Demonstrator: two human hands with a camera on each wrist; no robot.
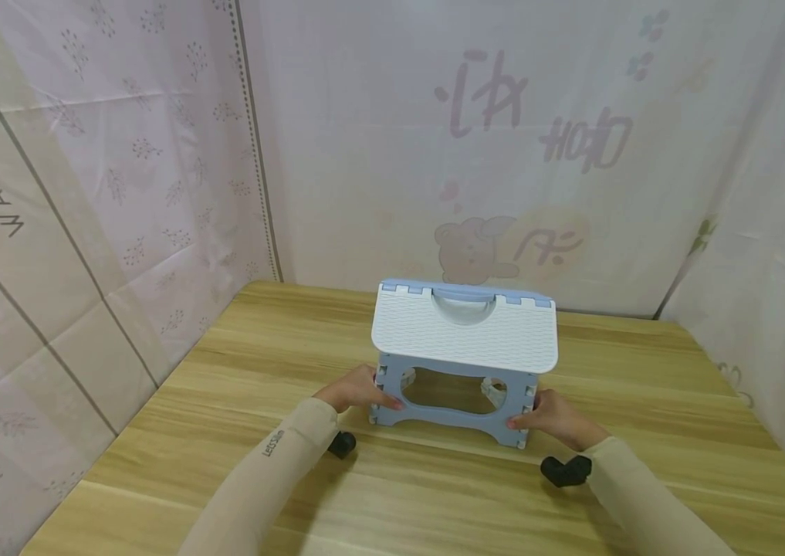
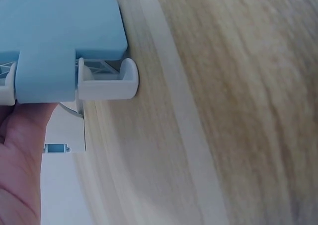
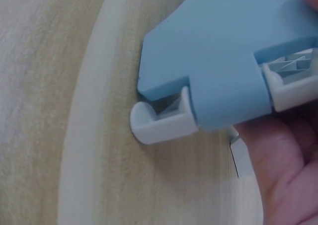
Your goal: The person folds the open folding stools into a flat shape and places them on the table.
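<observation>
A folding step stool [image 1: 464, 328] stands on the wooden table, with a textured white top panel and light blue leg panel. The half-round handle cutout lies at the panel's far edge, along a blue strip; what lies behind that edge is hidden. My left hand [image 1: 363, 388] grips the left side of the blue leg panel, thumb in front. On the opposite side, my right hand [image 1: 557, 418] holds the leg panel the same way. In the left wrist view, white hinge pieces [image 2: 108, 86] line the blue panel's edge. Similar white hinge pieces [image 3: 164, 123] show in the right wrist view.
The wood-grain table [image 1: 434, 494] spreads around the stool. Printed curtains [image 1: 364, 154] hang behind it and along both sides. Black devices sit under the wrists, one [image 1: 342, 445] on the left and another [image 1: 566, 470] on the right.
</observation>
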